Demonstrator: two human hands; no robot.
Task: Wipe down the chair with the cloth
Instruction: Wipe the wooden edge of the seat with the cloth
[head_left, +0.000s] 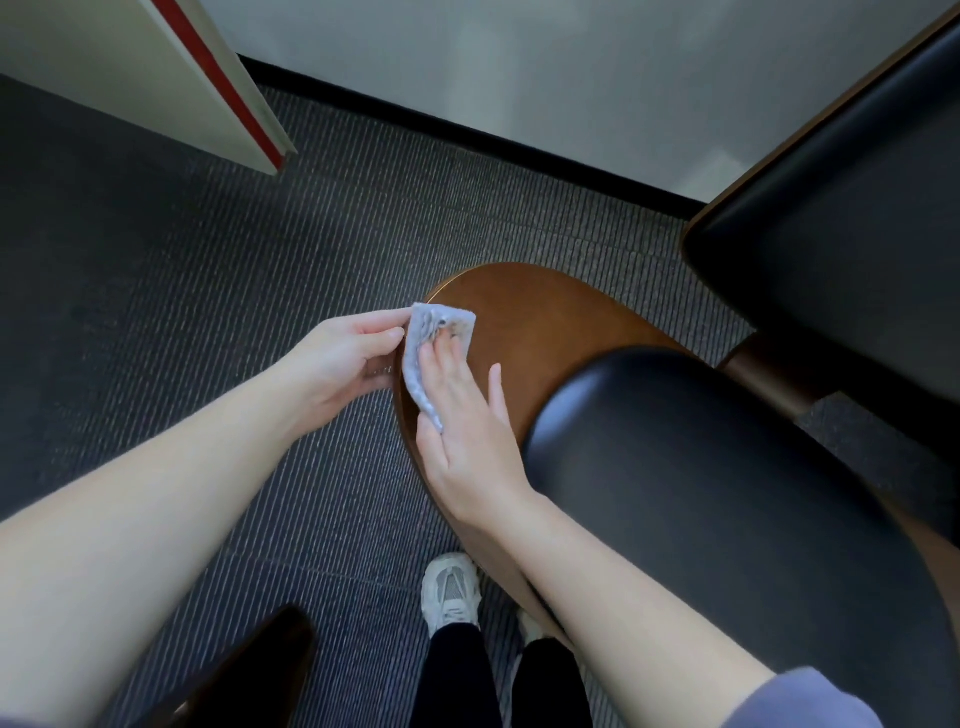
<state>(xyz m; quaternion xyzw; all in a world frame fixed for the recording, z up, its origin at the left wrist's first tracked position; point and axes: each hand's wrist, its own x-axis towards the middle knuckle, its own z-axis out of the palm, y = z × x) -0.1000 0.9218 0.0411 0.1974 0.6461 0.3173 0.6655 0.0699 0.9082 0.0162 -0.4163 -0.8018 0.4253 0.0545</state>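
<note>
Nearest, a pale shoe stands on the carpet just short of the chair. The chair's black cushion fills the near right, and its brown wooden part curves beyond and to the left of the cushion.

The right hand lies flat on that wood, fingers straight and close together. They press the cloth down at the chair's left rim. The left hand sits off the chair's left side and pinches the cloth's outer edge between thumb and curled fingers.

The cloth's long axis runs away from the person along the rim, under the right palm and out past the fingertips. The bare wood lies to the right of and beyond the cloth, so the right hand seems better placed to make the stroke. The left hand looks to be only steadying or refolding.

Farther right of the chair stands a second dark seat.
</note>
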